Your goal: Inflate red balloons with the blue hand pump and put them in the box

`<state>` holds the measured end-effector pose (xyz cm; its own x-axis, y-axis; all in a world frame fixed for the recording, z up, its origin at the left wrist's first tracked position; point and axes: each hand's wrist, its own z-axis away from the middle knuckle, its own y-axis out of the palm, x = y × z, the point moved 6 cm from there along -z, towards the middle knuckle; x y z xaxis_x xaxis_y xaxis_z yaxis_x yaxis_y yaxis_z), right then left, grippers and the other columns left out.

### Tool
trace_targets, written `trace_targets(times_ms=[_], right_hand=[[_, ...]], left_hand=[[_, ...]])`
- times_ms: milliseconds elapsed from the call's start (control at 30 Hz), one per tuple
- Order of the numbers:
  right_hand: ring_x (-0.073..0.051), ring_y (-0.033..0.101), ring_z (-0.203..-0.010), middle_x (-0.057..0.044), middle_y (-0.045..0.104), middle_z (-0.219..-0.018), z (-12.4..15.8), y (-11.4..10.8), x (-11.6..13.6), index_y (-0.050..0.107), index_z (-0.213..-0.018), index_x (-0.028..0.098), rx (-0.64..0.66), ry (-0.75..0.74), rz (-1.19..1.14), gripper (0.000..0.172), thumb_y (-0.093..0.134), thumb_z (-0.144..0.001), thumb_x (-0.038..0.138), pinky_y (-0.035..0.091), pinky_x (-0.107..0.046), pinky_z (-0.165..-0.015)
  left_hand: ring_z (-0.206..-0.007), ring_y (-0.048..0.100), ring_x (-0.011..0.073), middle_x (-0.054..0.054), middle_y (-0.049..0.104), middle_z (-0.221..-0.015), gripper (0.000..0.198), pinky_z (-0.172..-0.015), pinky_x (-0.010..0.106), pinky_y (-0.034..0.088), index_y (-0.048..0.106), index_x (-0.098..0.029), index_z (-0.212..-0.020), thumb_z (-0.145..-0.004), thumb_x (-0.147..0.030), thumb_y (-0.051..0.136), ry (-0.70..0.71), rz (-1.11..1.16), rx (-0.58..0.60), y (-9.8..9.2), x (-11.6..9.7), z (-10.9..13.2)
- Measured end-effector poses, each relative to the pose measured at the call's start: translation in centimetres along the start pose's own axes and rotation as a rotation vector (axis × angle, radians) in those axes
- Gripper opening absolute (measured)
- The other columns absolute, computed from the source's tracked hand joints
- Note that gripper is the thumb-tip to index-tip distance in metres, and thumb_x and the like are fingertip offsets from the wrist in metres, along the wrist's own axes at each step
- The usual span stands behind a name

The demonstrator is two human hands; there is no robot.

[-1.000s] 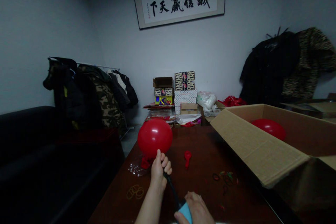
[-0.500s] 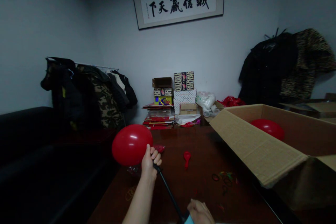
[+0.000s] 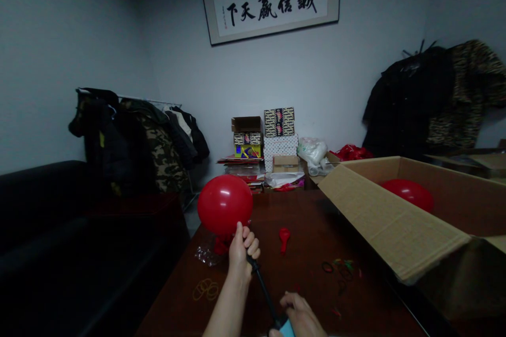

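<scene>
My left hand [image 3: 245, 247] is closed around the neck of an inflated red balloon [image 3: 224, 202], at the black upper end of a hand balloon pump [image 3: 264, 287]. The pump slants down to the right, and its light blue part [image 3: 288, 328] shows at the bottom edge. My right hand [image 3: 302, 316] is curled about that blue part, partly cut off by the frame. A limp red balloon [image 3: 284, 239] lies on the table to the right of my left hand. Behind the left wrist is a clear plastic bag [image 3: 207, 255] with red balloons by it.
On the brown table [image 3: 304, 210] lie yellow rubber bands [image 3: 204, 289] and small coloured bands [image 3: 343, 267]. A large open cardboard box [image 3: 391, 221] on the right holds another inflated balloon [image 3: 409, 195]. Stacked boxes [image 3: 280, 145] stand at the back; a black sofa [image 3: 47, 210] is at left.
The inflated balloon and my left hand have moved right, with the balloon now more upright above the hand. The pump's upper end has shifted along with them. My right hand's fingers have loosened slightly.
</scene>
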<state>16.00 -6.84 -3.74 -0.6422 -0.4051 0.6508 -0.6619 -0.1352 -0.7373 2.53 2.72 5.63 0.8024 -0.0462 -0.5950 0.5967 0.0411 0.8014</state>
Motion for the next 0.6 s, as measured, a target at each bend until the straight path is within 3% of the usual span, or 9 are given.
trace_targets(times_ms=[200, 333, 600], right_hand=[[-0.029, 0.05, -0.117, -0.018, 0.057, -0.122, -0.4, -3.1, 2.7, 0.064, -0.108, 0.01, -0.06, 0.026, -0.017, 0.05, 0.048, -0.084, 0.052, 0.034, -0.038, -0.103], [-0.027, 0.051, -0.113, -0.017, 0.056, -0.119, -1.1, -4.6, 4.2, 0.064, -0.107, 0.009, -0.167, 0.049, -0.024, 0.048, 0.044, -0.088, 0.048, 0.037, -0.035, -0.099], [-0.031, 0.047, -0.119, -0.018, 0.054, -0.123, -1.5, -2.8, 3.0, 0.062, -0.111, 0.008, -0.037, 0.122, 0.003, 0.051, 0.049, -0.084, 0.049, 0.029, -0.043, -0.106]], left_hand=[[-0.03, 0.018, 0.0033, -0.011, 0.025, -0.042, 0.048, -0.032, 0.017, 0.009, 0.034, -0.021, -0.063, -0.074, -0.058, 0.062, -0.053, -0.087, 0.01, 1.0, 3.5, 1.7], [-0.03, 0.018, 0.0037, -0.011, 0.026, -0.041, 0.048, -0.031, 0.017, 0.011, 0.035, -0.022, -0.063, -0.072, -0.06, 0.062, -0.066, -0.136, 0.006, 0.9, 4.6, 2.2], [-0.029, 0.016, 0.0038, -0.011, 0.025, -0.039, 0.05, -0.03, 0.018, 0.01, 0.033, -0.022, -0.061, -0.072, -0.062, 0.061, -0.07, -0.151, 0.005, 0.0, 4.7, 2.3]])
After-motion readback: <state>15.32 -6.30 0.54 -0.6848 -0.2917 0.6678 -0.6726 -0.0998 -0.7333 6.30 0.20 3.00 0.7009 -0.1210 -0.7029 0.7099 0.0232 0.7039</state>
